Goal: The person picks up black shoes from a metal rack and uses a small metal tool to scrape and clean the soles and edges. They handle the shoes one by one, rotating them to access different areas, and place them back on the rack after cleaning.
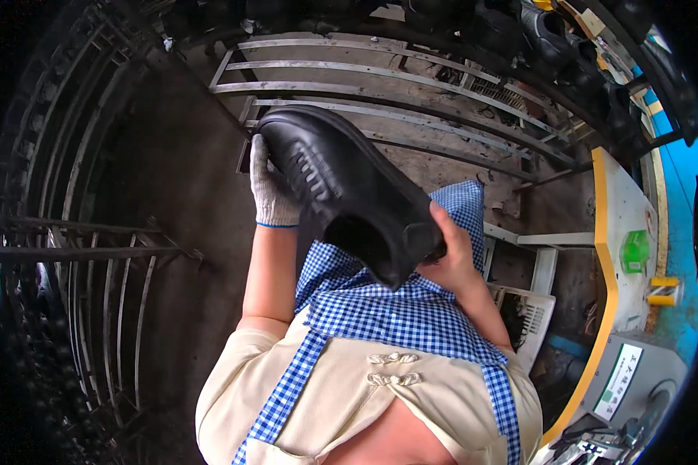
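A black lace-up shoe [341, 174] is held up in front of my body, its toe toward the upper left and its heel toward the lower right. My left hand [271, 190], in a white knit glove with a blue cuff edge, grips it by the toe end; most of those fingers are hidden behind the shoe. Bare, my right hand [456, 252] is closed around the heel, with the thumb along its side. The dark opening of the shoe faces me.
Metal rack rails [380, 74] run across beyond the shoe, with dark shoes [547, 31] on a rack at the upper right. Another metal rack [108, 310] stands at left. On the right are a yellow-edged white panel [624, 209], a grey machine [644, 372] and a white crate [531, 325].
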The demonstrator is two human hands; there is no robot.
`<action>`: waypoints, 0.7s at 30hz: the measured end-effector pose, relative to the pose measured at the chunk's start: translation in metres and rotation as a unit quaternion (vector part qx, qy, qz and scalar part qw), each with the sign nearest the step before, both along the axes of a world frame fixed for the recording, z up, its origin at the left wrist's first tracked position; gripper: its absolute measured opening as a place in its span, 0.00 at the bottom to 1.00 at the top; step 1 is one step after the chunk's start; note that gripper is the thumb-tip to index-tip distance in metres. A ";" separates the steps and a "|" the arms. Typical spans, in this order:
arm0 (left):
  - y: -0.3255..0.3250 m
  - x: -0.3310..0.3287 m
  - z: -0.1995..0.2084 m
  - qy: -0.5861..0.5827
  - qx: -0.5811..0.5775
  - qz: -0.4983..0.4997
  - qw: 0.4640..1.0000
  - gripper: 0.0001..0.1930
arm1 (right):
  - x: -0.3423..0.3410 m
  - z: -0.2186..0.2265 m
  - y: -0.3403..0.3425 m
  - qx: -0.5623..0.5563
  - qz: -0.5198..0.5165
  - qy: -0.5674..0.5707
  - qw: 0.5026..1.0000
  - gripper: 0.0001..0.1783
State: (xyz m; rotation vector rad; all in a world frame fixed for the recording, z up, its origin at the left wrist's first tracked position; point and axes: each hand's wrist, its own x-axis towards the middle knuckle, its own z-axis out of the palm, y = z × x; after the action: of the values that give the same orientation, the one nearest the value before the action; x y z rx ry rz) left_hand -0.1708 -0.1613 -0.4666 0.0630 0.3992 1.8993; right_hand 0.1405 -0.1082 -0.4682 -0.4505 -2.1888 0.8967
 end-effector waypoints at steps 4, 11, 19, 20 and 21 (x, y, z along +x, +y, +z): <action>0.004 0.002 -0.016 0.217 -0.057 0.115 0.968 0.23 | 0.002 0.017 0.009 -0.339 0.010 0.137 0.931 0.58; 0.002 0.001 -0.039 0.202 -0.122 0.020 0.972 0.24 | 0.025 -0.008 0.022 -0.514 -0.021 0.210 0.831 0.29; 0.002 0.045 0.028 0.176 -0.105 -0.013 0.979 0.29 | 0.057 -0.002 0.026 -0.570 -0.100 0.326 0.748 0.34; -0.001 0.048 0.032 0.149 -0.109 -0.018 0.983 0.29 | 0.066 -0.002 0.032 -0.550 -0.055 0.342 0.760 0.36; -0.001 0.044 0.025 0.177 -0.032 -0.052 0.982 0.29 | 0.075 0.007 0.036 -0.533 -0.006 0.359 0.766 0.38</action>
State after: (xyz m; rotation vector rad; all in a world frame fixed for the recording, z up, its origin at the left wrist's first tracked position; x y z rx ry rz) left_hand -0.1265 -0.1628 -0.4417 0.3767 0.6835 1.7710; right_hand 0.2156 -0.0720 -0.4615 -0.4983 -0.8149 1.8944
